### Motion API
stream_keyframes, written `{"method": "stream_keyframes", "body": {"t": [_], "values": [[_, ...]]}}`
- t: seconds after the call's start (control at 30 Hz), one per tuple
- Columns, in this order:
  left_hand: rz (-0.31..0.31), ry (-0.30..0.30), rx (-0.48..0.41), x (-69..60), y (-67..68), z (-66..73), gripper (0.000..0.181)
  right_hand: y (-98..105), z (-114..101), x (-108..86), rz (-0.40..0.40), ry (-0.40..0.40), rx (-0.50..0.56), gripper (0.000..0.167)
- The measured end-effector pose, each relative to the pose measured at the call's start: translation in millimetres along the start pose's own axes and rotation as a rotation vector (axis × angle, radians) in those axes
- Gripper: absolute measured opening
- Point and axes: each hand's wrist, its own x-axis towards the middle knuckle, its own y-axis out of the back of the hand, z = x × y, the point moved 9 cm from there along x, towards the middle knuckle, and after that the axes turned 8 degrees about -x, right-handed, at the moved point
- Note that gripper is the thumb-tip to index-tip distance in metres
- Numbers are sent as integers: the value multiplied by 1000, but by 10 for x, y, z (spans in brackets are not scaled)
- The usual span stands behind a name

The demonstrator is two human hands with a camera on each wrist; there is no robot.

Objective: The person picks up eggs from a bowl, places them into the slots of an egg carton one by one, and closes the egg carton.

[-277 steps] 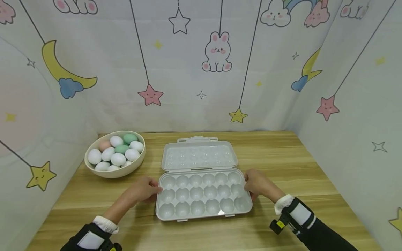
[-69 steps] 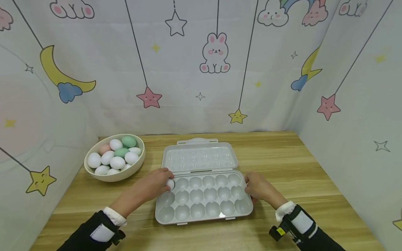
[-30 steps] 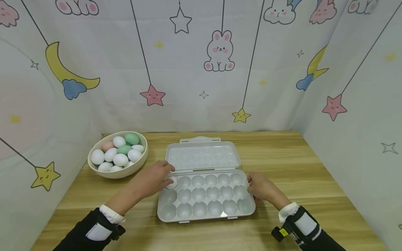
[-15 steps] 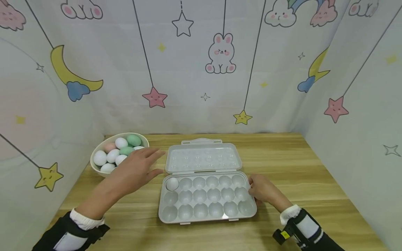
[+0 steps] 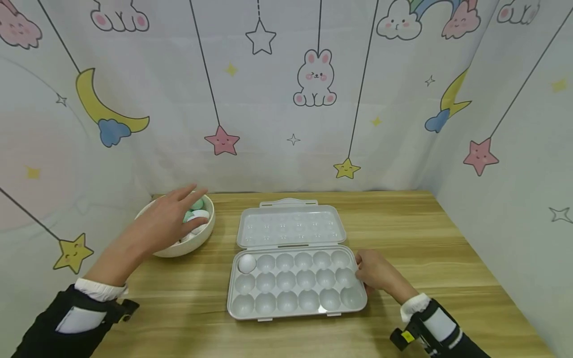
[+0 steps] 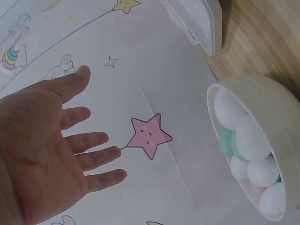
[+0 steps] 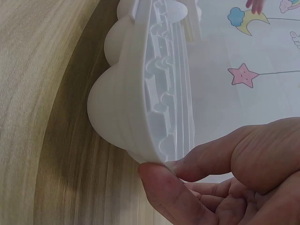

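Above the cream bowl (image 5: 207,233) my left hand (image 5: 156,223) hovers with fingers spread, holding nothing; it hides most of the eggs in the head view. The left wrist view shows the hand (image 6: 51,150) empty, beside the bowl (image 6: 262,93) of white, green and pink eggs (image 6: 253,138). A white egg (image 5: 246,263) sits in the back left hollow of the opened egg box (image 5: 297,315); the other hollows hold nothing. My right hand (image 5: 380,276) pinches the box's right edge between thumb and finger, as the hand (image 7: 234,178) also does in the right wrist view.
The box's lid (image 5: 291,226) lies folded back behind the tray part. Both stand on a wooden table (image 5: 403,223). A white cloth (image 5: 268,99) printed with stars, moons and rabbits hangs behind and at both sides.
My left hand placed the white egg in the back left hollow, let it go, and moved left over the bowl. My right hand has kept its pinch on the box's edge.
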Motion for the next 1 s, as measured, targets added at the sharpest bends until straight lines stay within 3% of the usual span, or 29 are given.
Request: {"method": "stream_keyframes", "body": {"t": [0.33,0.57,0.87,1.0], "values": [[-86,81,-56,216,-165,-465,79,4,9,-7,-4,-12,14,15],[-167,128,-80,341,-399,-738,77,18,6,-14,5,-11,15,15],[-265,138,-106,418,-694,-886,66,-2,25,0,3,-22,15,14],[-277,80,-153,434,-782,-920,62,-1,7,-5,6,-16,20,14]]}}
